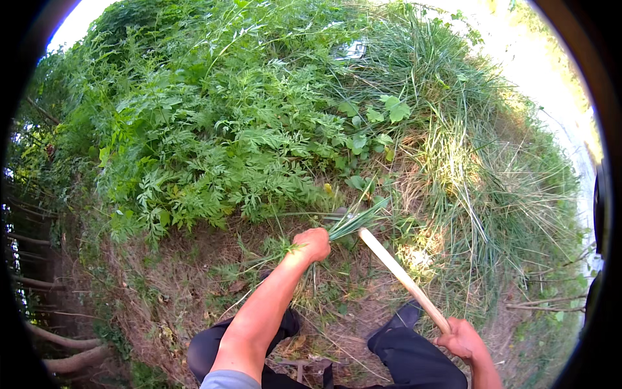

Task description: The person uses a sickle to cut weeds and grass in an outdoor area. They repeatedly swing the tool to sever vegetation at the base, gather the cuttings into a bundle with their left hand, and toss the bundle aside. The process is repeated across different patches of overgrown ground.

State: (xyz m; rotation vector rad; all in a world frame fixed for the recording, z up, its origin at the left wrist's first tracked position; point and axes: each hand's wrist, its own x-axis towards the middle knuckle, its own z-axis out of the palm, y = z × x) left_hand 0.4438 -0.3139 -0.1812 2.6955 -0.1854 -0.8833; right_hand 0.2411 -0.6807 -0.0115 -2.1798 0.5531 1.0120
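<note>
My left hand [312, 244] is closed around a bunch of long green grass blades [357, 222], which fan out to the right of my fist. My right hand [457, 337] grips the lower end of a pale wooden handle [403, 277]. The handle slants up and left, and its far end comes close to the grass bunch. A small greyish patch shows behind the grass there; whether it is a tool's metal head I cannot tell. More cut or loose grass [272, 250] trails to the left of my left wrist.
Dense leafy weeds [233, 136] rise ahead and to the left. Tall grass [452, 160] leans on the right. A whitish object [352, 50] lies among the plants at the top. My shoe [401, 321] rests on dry ground, and bare branches [77, 357] lie at lower left.
</note>
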